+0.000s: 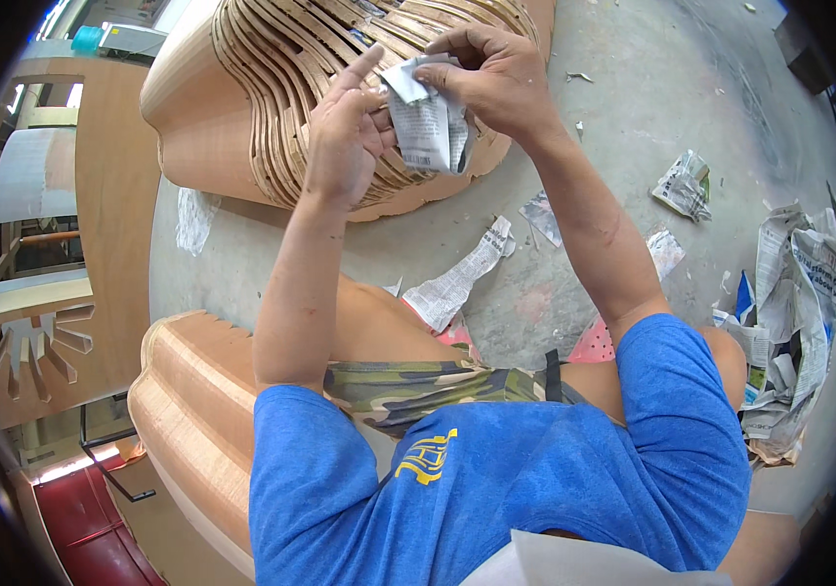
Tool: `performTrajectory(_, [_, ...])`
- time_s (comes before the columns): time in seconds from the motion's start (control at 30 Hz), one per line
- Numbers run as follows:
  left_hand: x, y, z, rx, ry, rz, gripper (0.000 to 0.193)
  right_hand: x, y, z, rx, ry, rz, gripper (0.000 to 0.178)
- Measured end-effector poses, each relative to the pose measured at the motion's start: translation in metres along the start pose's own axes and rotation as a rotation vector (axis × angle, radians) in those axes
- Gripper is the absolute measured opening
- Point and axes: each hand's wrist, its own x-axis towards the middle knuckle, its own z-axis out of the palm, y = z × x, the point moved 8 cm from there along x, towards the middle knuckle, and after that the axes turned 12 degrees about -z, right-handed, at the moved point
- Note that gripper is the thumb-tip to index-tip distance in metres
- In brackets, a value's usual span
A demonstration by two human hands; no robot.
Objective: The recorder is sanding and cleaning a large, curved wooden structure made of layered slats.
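Observation:
A folded piece of newspaper (421, 129) hangs in front of me, its upper edge bent over. My right hand (498, 80) pinches it between thumb and fingers at the top right. My left hand (348, 139) is at the paper's left edge, index finger stretched out and the other fingers loosely bent; its fingertips are close to or touching the paper. Just beyond both hands lies a large curved wooden form (271, 107) built of many wavy, layered strips with gaps between them.
Torn newspaper strips (462, 273) and a scrap (684, 186) lie on the grey concrete floor (574, 273). Crumpled newspaper (797, 293) is heaped at the right. Beside my left leg stands another curved wooden piece (198, 410). A wooden panel with cutouts (110, 244) rises at the far left.

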Motion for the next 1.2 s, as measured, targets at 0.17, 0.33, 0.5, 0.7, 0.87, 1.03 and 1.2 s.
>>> performTrajectory(0.17, [0.008, -0.010, -0.023, 0.381, 0.097, 0.004, 0.026, 0.002, -0.019, 0.004, -0.103, 0.083, -0.176, 0.033])
performTrajectory(0.33, [0.001, 0.012, -0.013, 0.512, 0.143, 0.252, 0.023, -0.002, 0.016, 0.023, 0.371, -0.177, 0.282, 0.038])
performTrajectory(0.5, [0.001, 0.012, -0.016, 0.521, 0.136, 0.244, 0.040, -0.002, 0.002, 0.020, 0.299, -0.196, 0.183, 0.053])
performTrajectory(0.7, [-0.009, 0.017, 0.011, 0.684, -0.045, 0.413, 0.077, -0.009, 0.016, 0.017, 0.015, -0.375, 0.240, 0.040])
performTrajectory(0.87, [-0.005, 0.032, -0.028, 0.652, 0.284, 0.487, 0.039, -0.008, 0.015, 0.013, 0.043, -0.367, 0.235, 0.043])
performTrajectory(1.03, [-0.001, 0.029, -0.037, 0.207, 0.237, 0.366, 0.031, -0.011, 0.021, 0.013, 0.288, -0.219, 0.297, 0.034])
performTrajectory(1.2, [0.005, 0.029, -0.036, 0.258, 0.151, 0.302, 0.025, -0.001, 0.005, 0.005, 0.119, -0.069, -0.006, 0.031])
